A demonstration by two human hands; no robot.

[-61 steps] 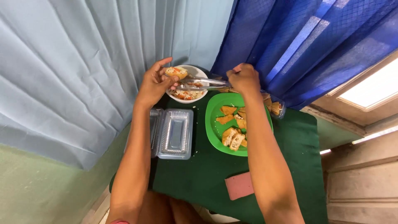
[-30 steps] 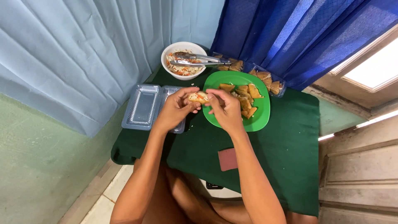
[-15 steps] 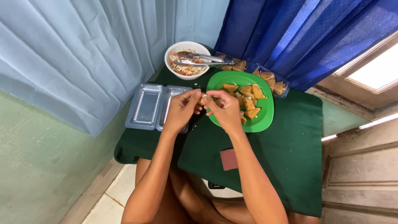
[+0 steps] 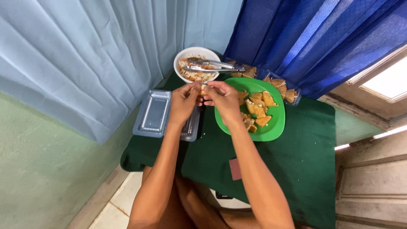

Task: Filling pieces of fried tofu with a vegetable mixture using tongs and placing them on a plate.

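While both hands meet above the table, these lines place things from the green plate (image 4: 271, 127).

Held piece: a small golden fried piece (image 4: 203, 90), pinched between both hands just past the plate's left rim, toward the white bowl (image 4: 183, 63).
Left hand (image 4: 183, 104): fingers clenched on the piece's left side.
Right hand (image 4: 222, 98): fingertips grasping its right side; equally near.
Long axis: too hidden by fingers to tell.
Look: light brown, mostly covered.
Tongs (image 4: 214, 65): metal, across the bowl, beyond the plate.
Clear plastic container (image 4: 154, 113): open, left of the plate.
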